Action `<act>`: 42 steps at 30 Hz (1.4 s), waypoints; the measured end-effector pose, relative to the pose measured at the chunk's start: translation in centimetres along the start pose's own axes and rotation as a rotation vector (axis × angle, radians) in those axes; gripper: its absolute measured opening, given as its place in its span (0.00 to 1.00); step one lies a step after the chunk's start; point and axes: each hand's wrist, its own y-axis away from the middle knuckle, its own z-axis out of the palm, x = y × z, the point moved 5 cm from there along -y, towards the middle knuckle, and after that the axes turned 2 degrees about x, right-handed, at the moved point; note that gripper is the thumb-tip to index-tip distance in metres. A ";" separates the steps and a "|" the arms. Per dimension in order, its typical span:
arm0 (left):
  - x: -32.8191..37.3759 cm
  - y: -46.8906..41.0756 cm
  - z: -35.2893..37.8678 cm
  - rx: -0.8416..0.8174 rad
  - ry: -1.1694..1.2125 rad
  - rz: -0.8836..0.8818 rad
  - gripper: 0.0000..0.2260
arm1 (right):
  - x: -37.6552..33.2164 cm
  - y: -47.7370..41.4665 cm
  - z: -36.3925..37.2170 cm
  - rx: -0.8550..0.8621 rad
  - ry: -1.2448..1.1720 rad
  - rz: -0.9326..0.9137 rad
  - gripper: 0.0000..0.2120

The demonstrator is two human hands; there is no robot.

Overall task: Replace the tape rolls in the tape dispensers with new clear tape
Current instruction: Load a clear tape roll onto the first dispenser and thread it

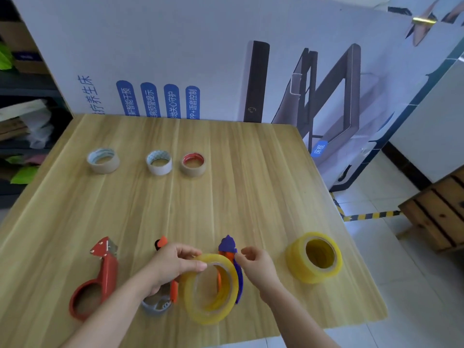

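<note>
My left hand point(173, 264) grips the top rim of a yellowish clear tape roll point(211, 288), held tilted above the table's near edge. My right hand point(258, 266) is at the roll's right side, thumb and forefinger pinched near its upper edge; whether they hold the tape end I cannot tell. Behind the roll lies a purple dispenser point(229, 247) with orange parts, partly hidden. An orange and grey dispenser point(163, 295) lies under my left hand. A red dispenser point(99, 277) with an empty ring lies to the left. A stack of clear tape rolls point(313, 257) stands at the right.
Three nearly used tape rolls stand in a row at the far side of the wooden table point(175, 202): a beige one point(103, 160), a white one point(159, 162), a brown one with red core point(193, 165). A printed board stands behind. A wooden crate point(437, 212) is on the floor right.
</note>
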 end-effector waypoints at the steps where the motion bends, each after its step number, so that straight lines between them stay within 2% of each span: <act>1: -0.6 -0.4 0.1 -0.005 -0.032 -0.017 0.18 | 0.9 -0.3 0.5 0.000 0.053 0.032 0.19; 3: -1.2 -0.9 0.7 -0.032 -0.064 -0.047 0.18 | 2.3 -0.7 1.3 -0.019 0.155 0.065 0.21; 9: -1.4 -2.4 2.1 -0.078 -0.144 -0.079 0.13 | 3.0 -1.5 1.8 -0.052 0.313 -0.054 0.09; 13: -1.7 -3.4 2.0 -0.075 -0.162 -0.109 0.08 | 2.8 -1.7 1.7 -0.063 0.463 -0.119 0.10; 17: -1.6 -4.2 2.0 -0.095 -0.207 -0.142 0.09 | 2.8 -1.9 0.8 -0.045 0.569 -0.146 0.12; 23: -2.5 -4.5 3.3 -0.162 -0.041 -0.190 0.18 | 3.3 -1.8 0.2 -0.029 0.463 -0.120 0.15; 28: -3.7 -5.4 4.5 -0.042 0.054 -0.193 0.26 | 3.4 -2.2 -0.1 -0.036 0.433 -0.120 0.16; 33: -3.6 -5.4 5.2 -0.137 0.085 -0.207 0.15 | 3.7 -2.6 -0.7 -0.063 0.397 -0.122 0.16; 37: -4.0 -5.4 5.6 -0.135 0.091 -0.199 0.19 | 3.7 -2.9 -0.6 -0.094 0.385 -0.135 0.17; 40: -3.8 -5.6 5.9 -0.131 0.060 -0.160 0.11 | 4.0 -3.3 -0.9 -0.098 0.353 -0.119 0.17; 42: -4.1 -5.7 6.0 -0.108 0.078 -0.165 0.10 | 4.2 -3.3 -0.9 -0.102 0.332 -0.107 0.17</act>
